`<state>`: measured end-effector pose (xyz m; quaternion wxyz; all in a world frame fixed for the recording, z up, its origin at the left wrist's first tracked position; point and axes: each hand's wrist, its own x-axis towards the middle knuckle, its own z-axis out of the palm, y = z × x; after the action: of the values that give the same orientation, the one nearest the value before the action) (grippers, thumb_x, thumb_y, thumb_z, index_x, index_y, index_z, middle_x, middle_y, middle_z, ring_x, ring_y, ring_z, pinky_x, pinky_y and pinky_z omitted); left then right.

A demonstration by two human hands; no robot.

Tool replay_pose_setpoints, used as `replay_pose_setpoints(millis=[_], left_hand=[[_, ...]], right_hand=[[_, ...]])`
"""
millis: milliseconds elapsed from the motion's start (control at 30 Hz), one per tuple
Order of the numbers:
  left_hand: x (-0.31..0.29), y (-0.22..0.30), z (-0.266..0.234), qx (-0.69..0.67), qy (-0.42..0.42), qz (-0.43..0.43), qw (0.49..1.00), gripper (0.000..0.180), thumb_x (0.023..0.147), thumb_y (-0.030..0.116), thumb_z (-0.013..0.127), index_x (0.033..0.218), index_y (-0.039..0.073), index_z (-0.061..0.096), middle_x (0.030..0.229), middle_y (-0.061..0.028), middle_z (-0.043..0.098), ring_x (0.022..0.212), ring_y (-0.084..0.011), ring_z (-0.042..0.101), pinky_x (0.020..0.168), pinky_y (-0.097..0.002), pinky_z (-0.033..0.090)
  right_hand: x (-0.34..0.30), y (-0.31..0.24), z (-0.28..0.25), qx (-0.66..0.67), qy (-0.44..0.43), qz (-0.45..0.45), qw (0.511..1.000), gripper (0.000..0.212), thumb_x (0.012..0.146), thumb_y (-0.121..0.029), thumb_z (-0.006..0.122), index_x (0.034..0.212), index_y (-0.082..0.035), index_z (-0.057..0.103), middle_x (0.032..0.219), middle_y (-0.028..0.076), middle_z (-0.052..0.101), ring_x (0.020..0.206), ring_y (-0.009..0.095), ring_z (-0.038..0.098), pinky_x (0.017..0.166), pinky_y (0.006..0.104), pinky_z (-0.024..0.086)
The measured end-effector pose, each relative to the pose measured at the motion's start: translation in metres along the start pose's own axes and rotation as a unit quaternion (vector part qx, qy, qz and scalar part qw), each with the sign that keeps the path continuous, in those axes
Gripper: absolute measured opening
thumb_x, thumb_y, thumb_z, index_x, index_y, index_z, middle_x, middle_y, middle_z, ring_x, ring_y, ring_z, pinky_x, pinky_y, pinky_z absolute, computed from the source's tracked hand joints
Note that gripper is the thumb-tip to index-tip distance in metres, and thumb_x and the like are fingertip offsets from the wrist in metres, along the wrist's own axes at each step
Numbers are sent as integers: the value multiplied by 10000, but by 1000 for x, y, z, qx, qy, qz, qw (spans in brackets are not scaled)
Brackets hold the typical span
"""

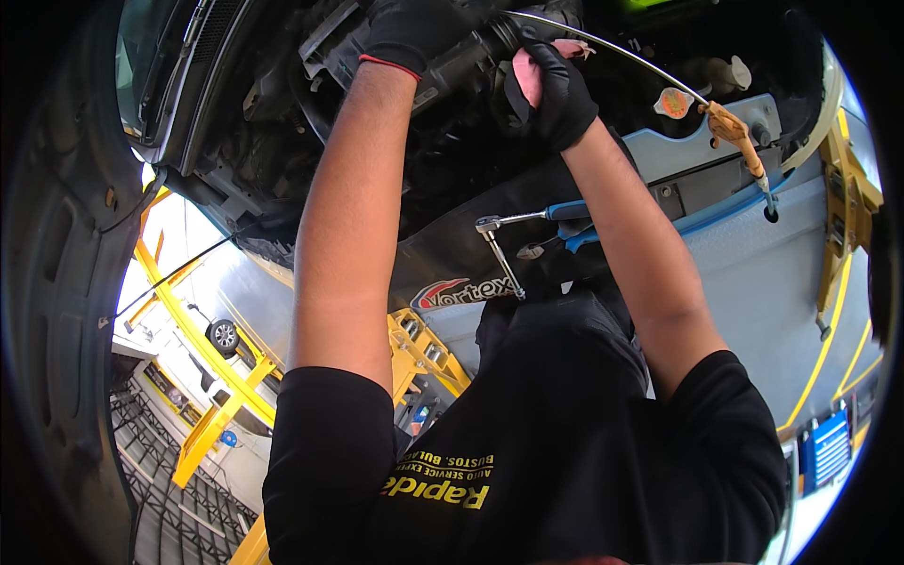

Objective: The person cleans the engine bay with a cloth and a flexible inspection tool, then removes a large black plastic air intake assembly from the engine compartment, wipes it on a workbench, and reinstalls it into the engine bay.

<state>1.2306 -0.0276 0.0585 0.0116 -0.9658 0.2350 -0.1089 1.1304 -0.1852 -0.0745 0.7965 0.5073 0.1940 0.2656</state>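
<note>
My right hand (565,105), in a black glove, is closed around a crumpled pink cloth (528,77) above the engine bay. A dark hose or duct (485,52) runs between my two hands. My left hand (414,30), in a black glove with a red cuff edge, reaches onto the black engine parts at the top edge. Its fingers are cut off or lost against the dark parts. A thin curved metal tube (631,55) arches past my right hand to a tan handle (734,137) resting on the front body edge.
On the black fender cover (424,254) lie a ratchet with a long extension (504,247) and a blue-handled tool (576,237). A round orange-and-white cap (673,103) sits near the tan handle. The raised hood (66,282) stands at left. Yellow lift parts (428,353) are beyond.
</note>
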Motion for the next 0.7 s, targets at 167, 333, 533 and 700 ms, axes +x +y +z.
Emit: replay_pose_setpoints(millis=[167, 333, 533, 700], left_hand=[[-3, -5, -2, -190, 5, 4, 982, 915, 857, 472, 820, 1596, 82, 447, 1623, -315, 390, 1511, -503, 361, 1231, -589, 337], [-47, -15, -22, -131, 85, -81, 984, 867, 860, 439, 824, 1559, 57, 482, 1539, -347, 469, 1453, -508, 434, 1182, -559, 403], [-114, -92, -16, -63, 238, -224, 943, 786, 838, 497, 881, 1348, -39, 616, 1337, -247, 647, 1255, -404, 614, 1036, -492, 514], [-166, -119, -37, -243, 152, -557, 779, 739, 815, 463, 907, 1286, -46, 651, 1323, -266, 666, 1141, -412, 669, 987, -540, 535]], right_hand=[[-20, 43, 15, -660, 163, -304, 668, 377, 1115, -209, 511, 793, -133, 690, 660, 16, 638, 743, 122, 646, 751, 215, 503], [-101, 38, 18, -843, 106, -316, 423, 155, 996, -39, 653, 1146, -25, 690, 1128, 94, 736, 946, 168, 724, 835, 267, 565], [15, 103, 128, -943, -55, -277, 178, 250, 948, -151, 779, 1149, -43, 676, 985, 30, 710, 869, 108, 651, 773, 287, 524], [170, 112, 147, -954, 70, -165, -239, 240, 938, -345, 705, 912, -109, 668, 975, 136, 755, 945, 331, 732, 812, 445, 553]])
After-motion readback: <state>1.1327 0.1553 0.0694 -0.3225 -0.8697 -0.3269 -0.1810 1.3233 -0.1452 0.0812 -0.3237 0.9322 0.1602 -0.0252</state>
